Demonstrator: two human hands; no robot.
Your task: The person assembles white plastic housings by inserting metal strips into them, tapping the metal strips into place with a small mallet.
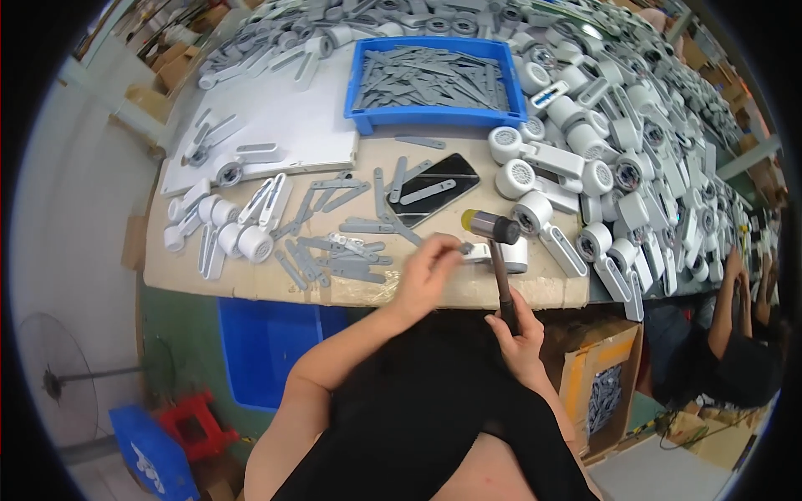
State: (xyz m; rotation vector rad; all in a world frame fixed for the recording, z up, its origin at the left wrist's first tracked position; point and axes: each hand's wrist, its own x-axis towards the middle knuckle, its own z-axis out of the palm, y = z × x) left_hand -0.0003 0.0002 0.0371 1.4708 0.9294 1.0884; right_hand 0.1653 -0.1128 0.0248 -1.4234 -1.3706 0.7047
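our right hand (525,338) is wrapped round the hammer (500,269) | our left hand (428,274) is by the white part (515,255), we can't tell if it grips | that part lies near the counter's (555,289) front edge | grey strips (364,226) lie to its left

I log a tan-topped table (188,271) with a scuffed near edge. Far middle: a blue tray (434,118). Far left: a thick white panel (313,125), flat. Near left: a cluster of white round-headed pieces (253,244). Middle: loose grey strips (359,274), some overlapping. Just right of these: a dark glossy slab (459,169), slanted. Near edge, right of middle: one white piece (516,257), apparently resting. Right: white handled pieces (564,159), heaped closely.
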